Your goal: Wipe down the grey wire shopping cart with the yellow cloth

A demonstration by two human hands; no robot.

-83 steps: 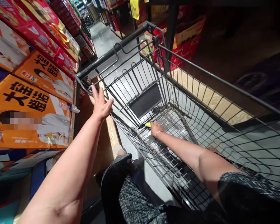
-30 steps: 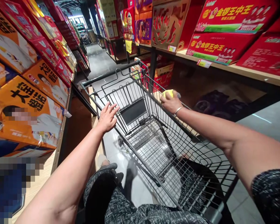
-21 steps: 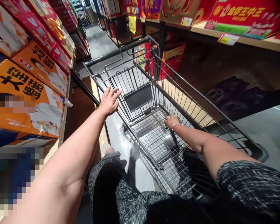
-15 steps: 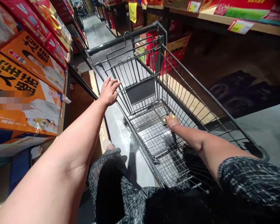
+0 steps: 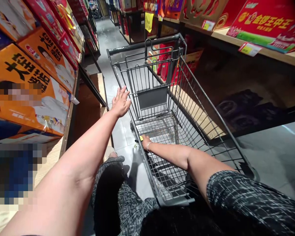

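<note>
A dark wire shopping cart (image 5: 199,98) stands in the aisle in front of me. My left hand (image 5: 121,102) rests flat on its left rim, fingers stretched out. My right hand (image 5: 145,141) reaches down inside the basket to the wire floor near the left wall, closed over a small yellow cloth or sponge (image 5: 141,138) of which only an edge shows. A thin bracelet is on that wrist. My legs in dark patterned fabric stand left of the cart.
Orange and red boxes (image 5: 31,85) fill the shelves on the left. A wooden shelf (image 5: 272,54) on the right carries red boxes with price tags, with dark space beneath. Grey floor (image 5: 108,36) runs down the aisle past the cart.
My right hand with the yellow thing went from the cart's right rim down to the basket floor, then slid leftward to the left wall. My left hand stayed on the left rim.
</note>
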